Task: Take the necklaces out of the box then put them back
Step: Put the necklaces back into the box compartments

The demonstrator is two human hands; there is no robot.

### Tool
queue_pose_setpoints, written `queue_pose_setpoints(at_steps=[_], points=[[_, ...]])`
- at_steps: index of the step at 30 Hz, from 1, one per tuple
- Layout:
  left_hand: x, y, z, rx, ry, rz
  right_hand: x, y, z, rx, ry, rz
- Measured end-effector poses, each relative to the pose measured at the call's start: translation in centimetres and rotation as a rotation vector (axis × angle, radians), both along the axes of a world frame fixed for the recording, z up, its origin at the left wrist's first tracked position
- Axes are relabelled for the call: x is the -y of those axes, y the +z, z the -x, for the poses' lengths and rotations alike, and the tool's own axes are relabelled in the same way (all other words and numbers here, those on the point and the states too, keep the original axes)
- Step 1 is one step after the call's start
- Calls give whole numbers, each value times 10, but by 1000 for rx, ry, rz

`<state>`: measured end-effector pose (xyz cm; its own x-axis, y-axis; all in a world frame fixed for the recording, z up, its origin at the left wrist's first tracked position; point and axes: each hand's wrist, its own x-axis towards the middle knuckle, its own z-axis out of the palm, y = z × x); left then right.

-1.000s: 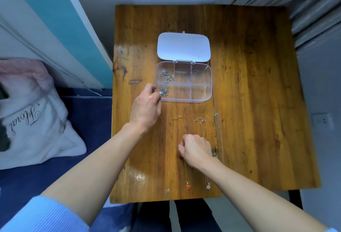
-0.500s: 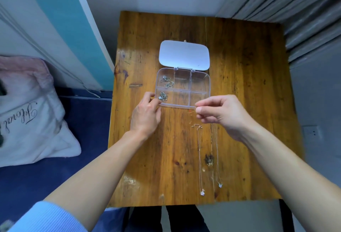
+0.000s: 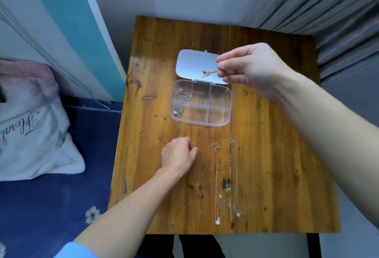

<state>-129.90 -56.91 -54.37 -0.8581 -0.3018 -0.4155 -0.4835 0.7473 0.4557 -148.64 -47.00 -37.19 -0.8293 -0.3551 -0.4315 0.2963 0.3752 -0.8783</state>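
Pinched in the right hand [image 3: 254, 69] hangs one gold necklace [image 3: 209, 73]; left hand [image 3: 177, 155] loosely curled, empty; two silver necklaces [image 3: 216, 183] lie on the wooden table [image 3: 276, 155], three in the clear box [image 3: 201, 103].

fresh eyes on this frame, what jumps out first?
The right hand, raised over the open lid, pinches a gold chain with a red pendant. Below it sits the clear compartment box on the wooden table, with silver pieces only in its left cells. Two silver necklaces lie stretched out side by side nearer the person, beside the loosely curled left hand.
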Motion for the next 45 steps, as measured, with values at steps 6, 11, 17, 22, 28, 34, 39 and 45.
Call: queue_pose_setpoints(at_steps=[6,11,17,22,28,34,39,45], points=[[-34,-4,1,32,-54,-40,17,-38,14,126,56,-118],[-50,-4,14,16,-64,3,14,-55,26,159,34,-128],[-57,-5,24,-15,-103,-32,15,-69,34,183,47,-140],[-55,-6,25,62,-111,-56,17,-84,40,167,47,-195],[-57,-4,26,102,-178,-10,16,-112,32,-81,205,-459],[-37,8,17,51,275,-397,9,-133,18,-296,283,-560],[-10,24,11,99,610,-913,-18,-135,0,-398,77,-546],[15,17,5,169,-157,-70,-60,-147,-45,-382,-54,-658]])
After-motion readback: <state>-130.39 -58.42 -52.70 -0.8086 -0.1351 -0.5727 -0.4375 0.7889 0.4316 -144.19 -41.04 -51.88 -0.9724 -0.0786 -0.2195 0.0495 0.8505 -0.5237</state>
